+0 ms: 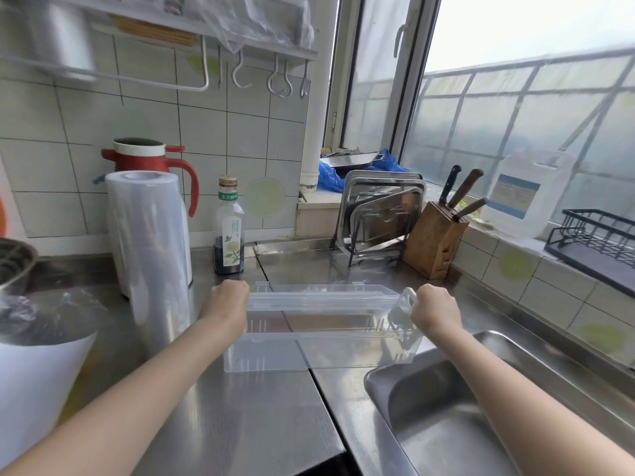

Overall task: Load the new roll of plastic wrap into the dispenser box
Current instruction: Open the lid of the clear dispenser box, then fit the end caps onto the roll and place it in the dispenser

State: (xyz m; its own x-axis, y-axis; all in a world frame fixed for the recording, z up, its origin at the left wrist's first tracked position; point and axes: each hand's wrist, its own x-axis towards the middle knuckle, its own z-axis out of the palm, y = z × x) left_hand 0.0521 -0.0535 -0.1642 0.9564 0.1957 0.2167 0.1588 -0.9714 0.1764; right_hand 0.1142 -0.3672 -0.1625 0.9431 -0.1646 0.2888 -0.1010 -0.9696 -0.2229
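Observation:
A clear plastic dispenser box (319,334) lies lengthwise on the steel counter in front of me, its lid (319,297) tilted up at the back. My left hand (228,302) grips the box's left end, fingers curled out of sight. At the right end, my right hand (434,309) grips the white end piece (403,305). The new roll of plastic wrap (147,235) stands upright on the counter to the left, apart from both hands.
A red thermos (151,156) stands behind the roll, a dark sauce bottle (229,228) beside it. Steel trays in a rack (381,214) and a knife block (436,242) stand at the back. A sink (481,407) opens at the right. A white sheet (34,383) lies left.

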